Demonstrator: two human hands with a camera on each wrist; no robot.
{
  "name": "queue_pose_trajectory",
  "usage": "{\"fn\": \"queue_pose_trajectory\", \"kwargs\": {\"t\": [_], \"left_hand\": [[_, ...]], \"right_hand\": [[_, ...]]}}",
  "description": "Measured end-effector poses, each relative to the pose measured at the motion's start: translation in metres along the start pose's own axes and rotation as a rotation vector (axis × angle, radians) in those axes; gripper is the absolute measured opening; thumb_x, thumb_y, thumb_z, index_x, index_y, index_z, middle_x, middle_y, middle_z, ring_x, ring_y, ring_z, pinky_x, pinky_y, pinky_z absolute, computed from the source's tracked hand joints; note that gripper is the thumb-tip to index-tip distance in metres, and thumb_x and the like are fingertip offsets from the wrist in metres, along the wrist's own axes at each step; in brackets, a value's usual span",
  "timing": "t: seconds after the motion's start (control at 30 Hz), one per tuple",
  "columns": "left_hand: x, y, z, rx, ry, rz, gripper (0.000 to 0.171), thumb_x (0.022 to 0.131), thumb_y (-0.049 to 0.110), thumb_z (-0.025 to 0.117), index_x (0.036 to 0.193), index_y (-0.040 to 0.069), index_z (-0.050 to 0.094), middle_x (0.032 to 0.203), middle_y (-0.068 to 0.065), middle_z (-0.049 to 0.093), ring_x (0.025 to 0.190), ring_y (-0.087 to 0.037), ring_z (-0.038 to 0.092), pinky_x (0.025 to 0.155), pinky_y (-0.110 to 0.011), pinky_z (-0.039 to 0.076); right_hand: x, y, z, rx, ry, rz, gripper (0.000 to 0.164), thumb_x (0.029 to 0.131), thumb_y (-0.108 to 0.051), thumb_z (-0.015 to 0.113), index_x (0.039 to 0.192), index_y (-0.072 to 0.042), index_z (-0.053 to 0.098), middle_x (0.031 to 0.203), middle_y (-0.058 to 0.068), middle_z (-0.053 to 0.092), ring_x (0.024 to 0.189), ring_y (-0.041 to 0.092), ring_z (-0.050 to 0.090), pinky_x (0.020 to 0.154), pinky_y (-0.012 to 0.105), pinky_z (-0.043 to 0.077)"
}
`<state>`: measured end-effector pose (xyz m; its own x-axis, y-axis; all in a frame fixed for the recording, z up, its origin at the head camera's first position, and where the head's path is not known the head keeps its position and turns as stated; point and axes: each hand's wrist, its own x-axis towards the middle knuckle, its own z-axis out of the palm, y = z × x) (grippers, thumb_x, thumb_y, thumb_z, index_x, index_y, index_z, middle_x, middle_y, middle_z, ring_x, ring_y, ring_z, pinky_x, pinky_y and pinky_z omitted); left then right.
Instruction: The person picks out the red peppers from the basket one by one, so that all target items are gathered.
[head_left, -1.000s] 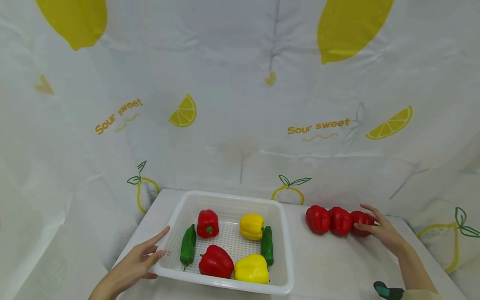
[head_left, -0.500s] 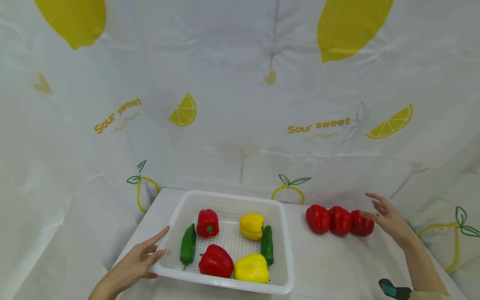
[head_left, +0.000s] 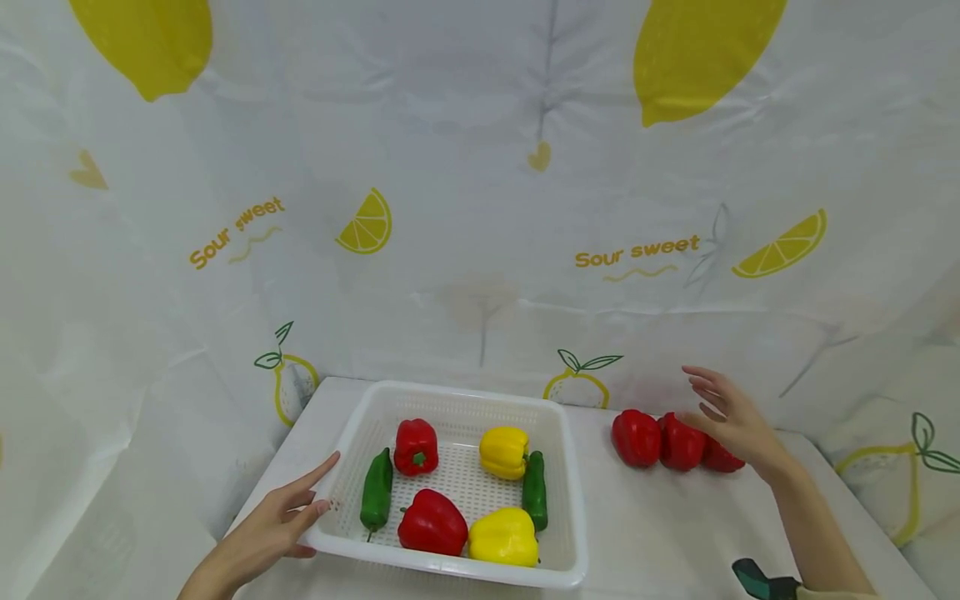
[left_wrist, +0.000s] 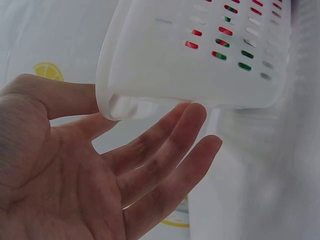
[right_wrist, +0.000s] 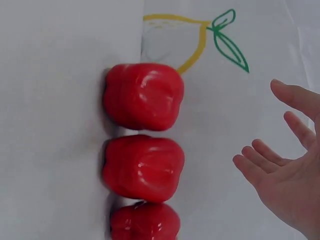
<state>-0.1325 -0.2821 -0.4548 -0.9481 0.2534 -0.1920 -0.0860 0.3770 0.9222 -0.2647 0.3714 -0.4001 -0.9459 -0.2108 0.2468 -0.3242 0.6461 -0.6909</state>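
Note:
My left hand (head_left: 272, 527) is at the left front corner of a white plastic basket (head_left: 450, 569), thumb and index finger on its rim. In the left wrist view the other fingers (left_wrist: 192, 122) stretch loosely beneath the rim, outside the perforated wall. My right hand (head_left: 738, 425) hovers with nothing in it above three red bell peppers in a row. The left pepper (head_left: 636, 438) shows fully; the hand partly covers the middle pepper (head_left: 678, 448) and the right pepper (head_left: 722, 458). In the right wrist view the fingers (right_wrist: 260, 162) are spread, apart from the peppers.
Inside the basket lie two red bell peppers (head_left: 432, 523), two yellow bell peppers (head_left: 503, 537) and two long green peppers (head_left: 377, 490), (head_left: 535, 492). All stand on a white table (head_left: 645, 533). A white lemon-print curtain (head_left: 480, 250) hangs behind the table.
My right hand has come away from the rightmost red pepper, risen, and moved left over the row. That pepper sits a little straighter in line. My left hand and the basket have stayed put.

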Motion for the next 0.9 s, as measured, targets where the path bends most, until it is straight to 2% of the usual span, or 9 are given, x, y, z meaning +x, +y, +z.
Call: {"fn": "queue_pose_trajectory", "kwargs": {"t": [0.23,0.3,0.43,0.5,0.53,0.6,0.77,0.83,0.9], "left_hand": [[0.001,0.000,0.000,0.005,-0.005,0.006,0.075,0.112,0.029,0.059,0.175,0.015,0.021,0.154,-0.041,0.050,0.114,-0.032,0.070,0.080,-0.052,0.069],[0.000,0.000,0.000,0.005,-0.005,0.005,0.074,0.112,0.030,0.059,0.175,0.016,0.021,0.153,-0.040,0.051,0.114,-0.032,0.069,0.081,-0.051,0.069],[-0.001,0.000,0.000,0.002,-0.005,0.007,0.075,0.112,0.030,0.059,0.175,0.016,0.021,0.154,-0.040,0.051,0.114,-0.032,0.069,0.081,-0.052,0.069],[-0.002,-0.001,0.000,0.002,-0.004,0.011,0.075,0.112,0.030,0.060,0.175,0.016,0.021,0.154,-0.041,0.050,0.114,-0.033,0.069,0.081,-0.052,0.068],[-0.002,-0.001,0.000,0.003,-0.004,0.010,0.075,0.112,0.030,0.060,0.175,0.016,0.021,0.154,-0.041,0.050,0.115,-0.033,0.069,0.081,-0.052,0.069],[-0.003,-0.002,0.000,0.002,-0.002,0.011,0.075,0.112,0.029,0.060,0.175,0.016,0.021,0.155,-0.041,0.049,0.115,-0.033,0.069,0.081,-0.052,0.068],[-0.001,-0.004,0.000,-0.008,0.002,0.004,0.075,0.112,0.029,0.059,0.175,0.015,0.020,0.157,-0.042,0.046,0.117,-0.034,0.069,0.080,-0.053,0.069],[0.000,-0.005,0.000,-0.015,0.000,0.007,0.075,0.112,0.029,0.059,0.175,0.015,0.020,0.155,-0.042,0.048,0.117,-0.034,0.069,0.080,-0.054,0.069],[0.001,-0.007,-0.001,-0.019,-0.006,0.020,0.075,0.112,0.028,0.059,0.175,0.014,0.020,0.151,-0.041,0.052,0.116,-0.033,0.069,0.079,-0.053,0.069]], "right_hand": [[0.008,-0.039,0.022,0.057,-0.041,-0.113,0.077,0.099,-0.010,0.077,0.163,-0.005,0.036,0.164,0.029,0.042,0.145,0.056,0.044,0.098,0.004,0.048],[0.011,-0.049,0.028,0.067,-0.055,-0.135,0.075,0.099,-0.010,0.077,0.163,-0.006,0.038,0.163,0.026,0.044,0.145,0.051,0.047,0.100,0.006,0.049],[0.017,-0.069,0.039,0.090,-0.090,-0.200,0.072,0.099,-0.010,0.078,0.162,-0.008,0.042,0.162,0.022,0.048,0.142,0.015,0.056,0.103,0.009,0.049],[0.022,-0.077,0.045,0.101,-0.109,-0.232,0.070,0.099,-0.010,0.077,0.161,-0.010,0.044,0.160,0.021,0.051,0.137,-0.003,0.054,0.104,0.010,0.050],[0.024,-0.081,0.048,0.098,-0.116,-0.245,0.069,0.099,-0.010,0.077,0.160,-0.010,0.045,0.159,0.020,0.053,0.135,-0.007,0.054,0.105,0.011,0.051],[0.028,-0.089,0.053,0.100,-0.132,-0.257,0.066,0.099,-0.012,0.078,0.159,-0.011,0.048,0.156,0.019,0.057,0.136,0.001,0.059,0.105,0.014,0.054],[0.039,-0.110,0.069,0.098,-0.201,-0.267,0.067,0.099,-0.013,0.078,0.159,-0.010,0.047,0.153,0.023,0.060,0.137,0.047,0.063,0.106,0.044,0.062],[0.043,-0.115,0.077,0.099,-0.234,-0.278,0.069,0.099,-0.015,0.078,0.159,-0.010,0.046,0.154,0.023,0.060,0.136,0.050,0.063,0.105,0.055,0.061],[0.047,-0.121,0.084,0.111,-0.265,-0.289,0.067,0.099,-0.015,0.078,0.158,-0.012,0.047,0.154,0.023,0.060,0.136,0.050,0.064,0.106,0.056,0.060]]}}
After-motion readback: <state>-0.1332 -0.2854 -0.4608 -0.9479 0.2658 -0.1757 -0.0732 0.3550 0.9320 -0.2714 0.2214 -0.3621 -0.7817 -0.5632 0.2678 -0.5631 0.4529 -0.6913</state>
